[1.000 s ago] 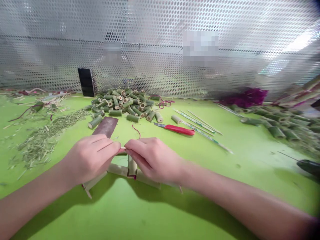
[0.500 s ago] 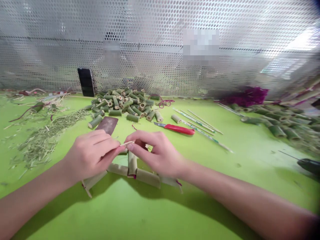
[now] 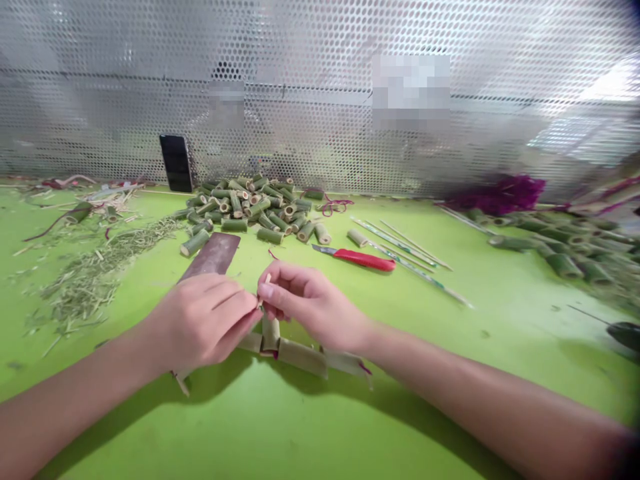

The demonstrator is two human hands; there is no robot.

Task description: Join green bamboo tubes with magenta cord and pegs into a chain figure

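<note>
My right hand (image 3: 315,303) pinches a short, pale bamboo stick (image 3: 267,283) between thumb and fingertips, the stick standing nearly upright. My left hand (image 3: 213,323) is closed, its fingertips meeting the lower end of that stick; what else they grip is hidden. Under both hands lies a set of joined bamboo tubes (image 3: 303,358), tied with purple string (image 3: 366,368). One tube (image 3: 271,333) stands out from the row toward the fingertips. Part of the set is covered by my left hand. A brown flat strip (image 3: 216,255) lies just beyond my left hand.
A red-handled knife (image 3: 365,260) and thin sticks (image 3: 415,247) lie beyond my right hand. Cut bamboo pieces (image 3: 260,207) are heaped at the back, near an upright phone (image 3: 177,163). Shavings (image 3: 95,280) spread left; more bamboo (image 3: 560,247) and a black-handled tool (image 3: 625,333) lie right.
The small stick has turned from nearly level to nearly upright in my fingers. My left hand has shifted slightly right and down, covering more of the joined tubes. The view has shifted slightly.
</note>
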